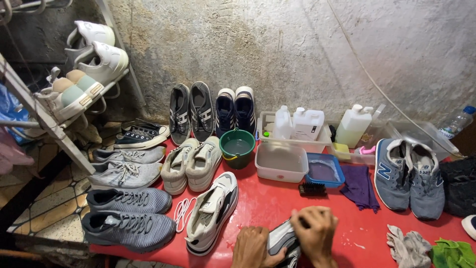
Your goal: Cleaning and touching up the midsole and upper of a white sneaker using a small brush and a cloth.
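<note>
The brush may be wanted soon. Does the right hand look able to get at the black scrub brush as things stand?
Probably yes. The scrub brush lies on bare red mat just beyond the right hand, nothing between them. But that hand grips the shoe, as does the left hand.

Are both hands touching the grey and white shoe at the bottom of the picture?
Touching. The head view shows the left hand under the grey and white shoe, while the right hand lies over its top.
</note>
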